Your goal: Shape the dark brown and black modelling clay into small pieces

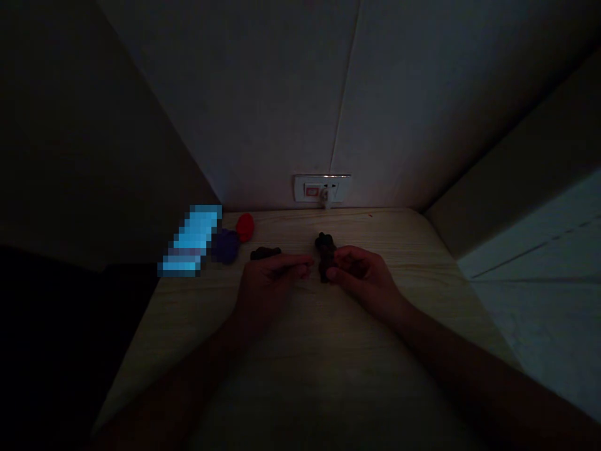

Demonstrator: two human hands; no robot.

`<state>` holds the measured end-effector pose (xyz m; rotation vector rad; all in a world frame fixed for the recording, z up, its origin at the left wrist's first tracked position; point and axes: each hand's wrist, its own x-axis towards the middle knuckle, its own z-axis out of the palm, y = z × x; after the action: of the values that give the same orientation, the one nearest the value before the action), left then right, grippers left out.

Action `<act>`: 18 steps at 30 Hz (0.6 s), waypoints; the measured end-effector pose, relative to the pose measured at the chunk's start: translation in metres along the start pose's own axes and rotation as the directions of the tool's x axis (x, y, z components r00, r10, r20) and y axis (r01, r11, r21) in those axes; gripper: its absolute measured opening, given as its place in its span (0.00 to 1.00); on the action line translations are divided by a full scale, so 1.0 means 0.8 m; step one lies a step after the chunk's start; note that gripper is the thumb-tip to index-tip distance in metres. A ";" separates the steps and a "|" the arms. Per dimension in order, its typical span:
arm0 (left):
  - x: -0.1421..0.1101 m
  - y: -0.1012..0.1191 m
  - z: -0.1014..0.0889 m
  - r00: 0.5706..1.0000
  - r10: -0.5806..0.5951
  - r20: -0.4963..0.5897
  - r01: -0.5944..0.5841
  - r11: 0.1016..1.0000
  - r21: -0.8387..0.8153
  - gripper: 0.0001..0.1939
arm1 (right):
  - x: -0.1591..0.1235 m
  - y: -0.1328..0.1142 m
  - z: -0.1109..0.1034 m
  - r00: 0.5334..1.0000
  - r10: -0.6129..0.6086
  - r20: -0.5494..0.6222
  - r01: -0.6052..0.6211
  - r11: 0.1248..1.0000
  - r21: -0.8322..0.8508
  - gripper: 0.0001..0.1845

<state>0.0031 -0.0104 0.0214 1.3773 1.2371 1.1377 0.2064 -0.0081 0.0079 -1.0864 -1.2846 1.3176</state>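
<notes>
A small dark figure with a rounded head and a lumpy body (325, 250) stands out against the pale wooden tabletop. The thumb and fingers of my right hand (364, 275) grip it from the right side. Just left of the figure, my left hand (270, 282) has its thumb and fingertips pressed together. Whatever may be between those fingertips is too dark to make out. Behind my left hand lies a dark brown lump (265, 252), partly hidden by it. Farther left sit a purple lump (226, 245) and a red lump (245, 227), touching or nearly so.
A bright, pixelated rectangular thing (192, 241) is at the table's left edge. The wooden table (319, 363) meets a pale wall, where a socket plate (300, 189) holds a plug (325, 196). A light panel rises on the right. The room is dim.
</notes>
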 end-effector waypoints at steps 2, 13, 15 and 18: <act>0.000 -0.001 0.000 1.000 -0.023 -0.004 0.023 1.000 -0.013 0.08 | 0.000 0.000 0.000 1.000 0.006 -0.006 -0.006 1.000 0.008 0.19; -0.001 0.007 0.000 1.000 0.021 0.000 -0.021 0.999 0.042 0.04 | -0.004 -0.003 0.004 0.999 -0.034 0.034 0.034 0.999 0.001 0.16; -0.002 0.007 -0.001 0.999 0.046 0.007 -0.047 0.995 0.083 0.07 | -0.005 -0.004 0.005 0.999 -0.033 0.023 0.033 0.999 -0.004 0.16; -0.003 0.004 -0.001 0.999 0.049 0.022 -0.051 0.994 0.093 0.07 | -0.006 -0.004 0.006 1.000 -0.024 0.009 0.024 0.999 0.022 0.17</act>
<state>0.0024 -0.0127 0.0247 1.4937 1.2617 1.1095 0.2024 -0.0133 0.0115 -1.0473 -1.2830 1.3171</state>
